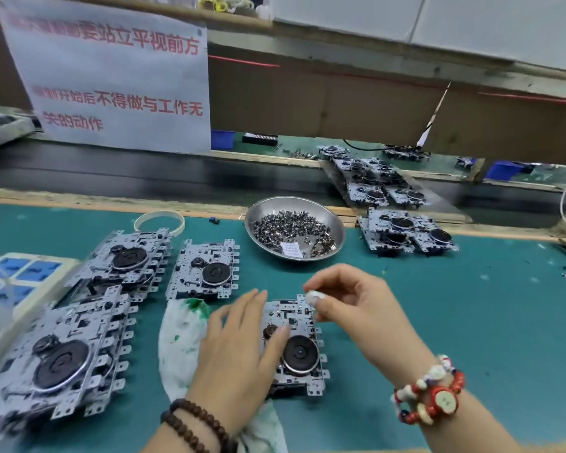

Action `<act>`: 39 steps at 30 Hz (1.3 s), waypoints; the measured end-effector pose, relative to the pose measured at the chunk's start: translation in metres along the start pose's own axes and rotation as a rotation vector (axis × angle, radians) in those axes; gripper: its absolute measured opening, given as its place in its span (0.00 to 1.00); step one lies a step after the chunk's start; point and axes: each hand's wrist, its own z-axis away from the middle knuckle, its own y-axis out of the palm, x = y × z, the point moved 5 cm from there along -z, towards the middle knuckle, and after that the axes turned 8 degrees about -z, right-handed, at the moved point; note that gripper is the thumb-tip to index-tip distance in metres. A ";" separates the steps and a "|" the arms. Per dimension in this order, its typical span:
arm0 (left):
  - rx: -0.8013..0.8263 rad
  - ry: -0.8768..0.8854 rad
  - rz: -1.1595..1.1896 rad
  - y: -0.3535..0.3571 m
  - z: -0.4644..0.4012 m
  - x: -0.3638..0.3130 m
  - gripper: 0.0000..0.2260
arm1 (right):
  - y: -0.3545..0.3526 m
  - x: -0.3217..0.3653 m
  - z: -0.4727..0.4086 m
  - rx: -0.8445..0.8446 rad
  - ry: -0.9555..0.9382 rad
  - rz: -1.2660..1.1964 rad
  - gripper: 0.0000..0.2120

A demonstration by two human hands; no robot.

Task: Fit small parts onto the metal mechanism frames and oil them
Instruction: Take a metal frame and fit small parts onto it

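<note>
We are watching the left hand (pixel 242 348) lying flat with straight fingers on the metal mechanism frame (pixel 296 348), which is sitting on the green bench (pixel 438 308) right in front of the person. The right hand (pixel 350 299) is hovering just above the frame's far edge, its thumb and forefinger pinching something small and pale; we cannot tell what it is. A steel bowl of small parts (pixel 294 228) is standing beyond the hands. More frames (pixel 206 271) are lying in stacks to the left, and a stained white cloth (pixel 180 341) is lying under the left wrist.
</note>
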 end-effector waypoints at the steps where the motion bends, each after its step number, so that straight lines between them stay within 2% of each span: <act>1: 0.005 -0.003 0.027 0.001 0.002 0.003 0.33 | 0.000 -0.009 0.000 -0.028 0.027 0.016 0.11; 7: 0.025 0.030 0.096 0.001 -0.002 0.014 0.38 | 0.000 -0.035 0.002 -0.141 0.045 0.225 0.13; 10: 0.001 0.033 0.075 -0.005 -0.010 0.011 0.31 | 0.001 -0.037 0.004 -0.180 0.003 0.327 0.13; 15: -0.069 0.153 0.043 -0.012 -0.045 -0.008 0.15 | -0.001 -0.044 0.001 -0.270 -0.014 0.314 0.11; 21: 0.078 0.234 0.057 -0.002 -0.064 -0.013 0.09 | -0.003 -0.049 0.001 -0.287 -0.045 0.380 0.13; 31: -0.036 0.233 0.076 0.001 -0.058 -0.009 0.10 | 0.004 -0.049 -0.001 -0.221 -0.043 0.475 0.15; 39: -0.056 0.246 0.079 0.001 -0.057 -0.007 0.10 | 0.006 -0.043 -0.006 -0.179 -0.023 0.585 0.14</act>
